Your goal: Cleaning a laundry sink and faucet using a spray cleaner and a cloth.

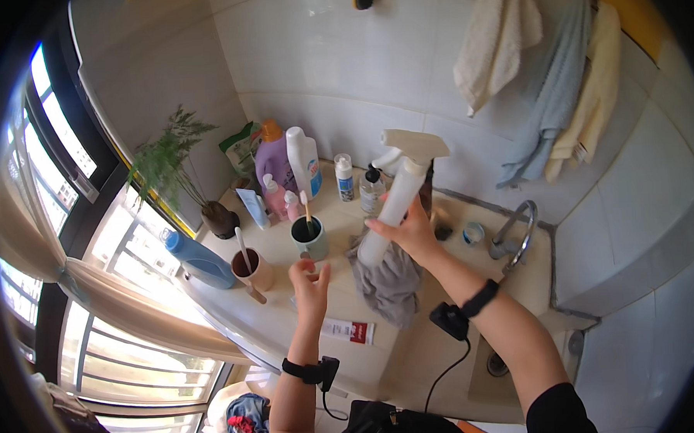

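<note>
My right hand (411, 228) is closed around a white translucent spray bottle (394, 206), tilted above the counter. Under the bottle lies a crumpled grey cloth (388, 290). My left hand (310, 285) is raised just in front of a pale green mug (310, 241) that holds a toothbrush (306, 209); its fingers are curled with a gap between thumb and forefinger, and I cannot tell whether they pinch something small. To its left stands a pinkish cup (260, 272) with a white-handled brush. A toothpaste tube (349, 331) with a red end lies on the counter near my left forearm.
Along the wall stand a purple detergent bottle (274, 156), a white bottle (304, 160), and several smaller bottles. A blue bottle (201, 260) and a potted plant (219, 219) are by the window. At right are a faucet (519, 238), a sink basin (428, 358) and hanging towels (546, 115).
</note>
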The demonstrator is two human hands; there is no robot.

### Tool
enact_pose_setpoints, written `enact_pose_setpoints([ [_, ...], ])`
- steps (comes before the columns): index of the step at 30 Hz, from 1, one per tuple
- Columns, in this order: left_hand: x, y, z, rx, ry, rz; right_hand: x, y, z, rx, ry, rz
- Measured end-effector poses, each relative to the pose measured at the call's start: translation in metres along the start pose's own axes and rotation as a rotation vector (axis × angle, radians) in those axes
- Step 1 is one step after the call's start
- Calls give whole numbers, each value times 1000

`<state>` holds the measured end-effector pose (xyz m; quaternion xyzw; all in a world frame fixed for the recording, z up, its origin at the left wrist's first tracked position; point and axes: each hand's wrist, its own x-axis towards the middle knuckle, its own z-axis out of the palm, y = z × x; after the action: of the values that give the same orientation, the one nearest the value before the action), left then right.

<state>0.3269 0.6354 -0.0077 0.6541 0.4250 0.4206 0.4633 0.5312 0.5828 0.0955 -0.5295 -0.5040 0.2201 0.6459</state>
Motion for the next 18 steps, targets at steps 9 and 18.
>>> enact_pose_setpoints([
  [9,37,-68,-9,381,37,-3,73,89,38,-150,225,-13],
  [18,43,-88,-23,411,138,93,85,118,87,-488,414,8],
])
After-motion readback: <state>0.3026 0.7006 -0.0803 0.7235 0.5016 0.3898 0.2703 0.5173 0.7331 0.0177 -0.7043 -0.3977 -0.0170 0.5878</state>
